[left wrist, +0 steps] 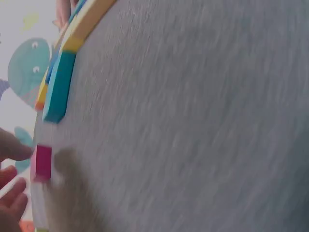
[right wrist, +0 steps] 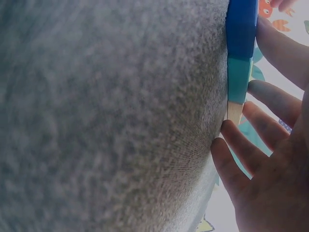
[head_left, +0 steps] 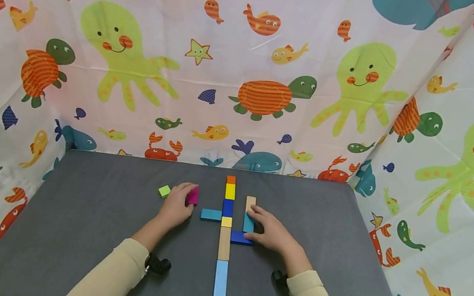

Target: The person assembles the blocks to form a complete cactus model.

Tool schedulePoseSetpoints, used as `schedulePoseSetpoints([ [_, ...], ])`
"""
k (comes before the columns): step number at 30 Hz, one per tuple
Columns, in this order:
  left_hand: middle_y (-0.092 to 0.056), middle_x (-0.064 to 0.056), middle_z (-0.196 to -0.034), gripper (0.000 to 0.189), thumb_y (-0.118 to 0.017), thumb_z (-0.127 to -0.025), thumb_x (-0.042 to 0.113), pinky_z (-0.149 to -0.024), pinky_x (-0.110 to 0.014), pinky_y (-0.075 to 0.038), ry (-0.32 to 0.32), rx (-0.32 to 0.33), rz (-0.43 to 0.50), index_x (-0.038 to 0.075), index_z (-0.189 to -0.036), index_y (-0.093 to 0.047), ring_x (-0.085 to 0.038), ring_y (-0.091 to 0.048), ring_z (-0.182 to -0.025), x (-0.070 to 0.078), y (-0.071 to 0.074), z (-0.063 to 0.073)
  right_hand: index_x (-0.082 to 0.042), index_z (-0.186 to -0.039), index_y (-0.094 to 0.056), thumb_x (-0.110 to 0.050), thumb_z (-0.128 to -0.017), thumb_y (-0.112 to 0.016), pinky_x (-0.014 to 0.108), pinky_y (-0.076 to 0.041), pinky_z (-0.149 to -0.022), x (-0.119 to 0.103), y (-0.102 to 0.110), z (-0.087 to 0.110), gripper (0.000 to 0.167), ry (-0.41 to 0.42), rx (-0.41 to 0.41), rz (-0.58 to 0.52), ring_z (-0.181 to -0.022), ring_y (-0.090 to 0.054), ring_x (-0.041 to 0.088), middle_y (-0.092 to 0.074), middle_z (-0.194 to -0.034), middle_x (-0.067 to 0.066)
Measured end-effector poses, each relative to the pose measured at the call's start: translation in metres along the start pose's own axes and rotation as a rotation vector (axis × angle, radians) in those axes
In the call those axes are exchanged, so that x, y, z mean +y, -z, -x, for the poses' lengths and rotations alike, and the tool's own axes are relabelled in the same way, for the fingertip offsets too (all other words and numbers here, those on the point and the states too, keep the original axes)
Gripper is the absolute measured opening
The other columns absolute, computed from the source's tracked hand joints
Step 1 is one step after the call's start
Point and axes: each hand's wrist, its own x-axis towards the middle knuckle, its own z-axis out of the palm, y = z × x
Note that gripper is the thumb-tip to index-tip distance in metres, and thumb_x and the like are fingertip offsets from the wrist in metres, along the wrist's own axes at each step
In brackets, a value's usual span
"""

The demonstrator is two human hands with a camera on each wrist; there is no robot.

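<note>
My left hand (head_left: 175, 204) is at a magenta block (head_left: 193, 196) on the grey cloth, left of the row. In the left wrist view its thumb (left wrist: 17, 149) overlaps the block's top edge, and the other fingers stand a little apart from it. My right hand (head_left: 272, 231) lies with spread fingers along a joined group. Its thumb is at the dark blue block (right wrist: 241, 29), and other fingertips are beside the teal block (right wrist: 239, 79) and the plain wooden block (right wrist: 234, 112). The blue block abuts the central row (head_left: 224, 245) of coloured and wooden blocks.
A lime green cube (head_left: 164, 191) lies left of my left hand. Another teal block (head_left: 211, 215) juts out from the row's left side. The grey cloth (head_left: 116, 185) meets a curtain (head_left: 220, 81) printed with sea animals at the back and sides.
</note>
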Motion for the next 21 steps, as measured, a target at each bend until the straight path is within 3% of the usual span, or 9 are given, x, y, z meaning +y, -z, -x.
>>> schedulePoseSetpoints([
  [4, -0.041, -0.023, -0.164, 0.069, -0.068, -0.092, -0.005, -0.118, -0.06, -0.041, 0.028, -0.19, -0.055, 0.001, -0.157, -0.047, -0.048, -0.04, -0.148, -0.007, 0.011, -0.009, -0.015, -0.161, -0.048, -0.039, -0.096, -0.08, 0.06, -0.033, -0.123, 0.001, 0.001, 0.0, 0.076, 0.006, -0.003, 0.003, -0.157, -0.034, 0.038, -0.034, -0.173, 0.008],
  [8, -0.039, -0.026, -0.165, 0.071, -0.07, -0.094, -0.003, -0.12, -0.061, -0.038, 0.035, -0.273, -0.057, -0.002, -0.16, -0.042, -0.05, -0.037, -0.15, -0.012, 0.017, -0.017, -0.013, -0.16, -0.049, -0.039, -0.096, -0.08, 0.06, -0.033, -0.123, 0.002, 0.001, 0.001, 0.076, 0.017, -0.006, 0.003, -0.157, -0.034, 0.038, -0.035, -0.172, 0.009],
  [14, -0.046, -0.024, -0.161, 0.068, -0.074, -0.096, 0.002, -0.121, -0.057, -0.038, 0.024, -0.28, -0.044, -0.002, -0.158, -0.045, -0.045, -0.042, -0.148, -0.018, 0.018, -0.024, -0.012, -0.16, -0.049, -0.038, -0.096, -0.08, 0.059, -0.032, -0.124, 0.002, 0.001, 0.001, 0.076, 0.037, -0.011, 0.002, -0.157, -0.034, 0.038, -0.035, -0.172, 0.01],
  [21, -0.051, -0.023, -0.156, 0.066, -0.08, -0.094, 0.006, -0.115, -0.055, -0.046, 0.04, -0.244, 0.024, -0.001, -0.154, -0.053, -0.041, -0.053, -0.138, -0.008, 0.016, -0.028, -0.012, -0.16, -0.049, -0.039, -0.096, -0.08, 0.059, -0.033, -0.123, 0.003, 0.001, 0.0, 0.076, 0.032, -0.006, 0.005, -0.157, -0.034, 0.038, -0.035, -0.172, 0.01],
])
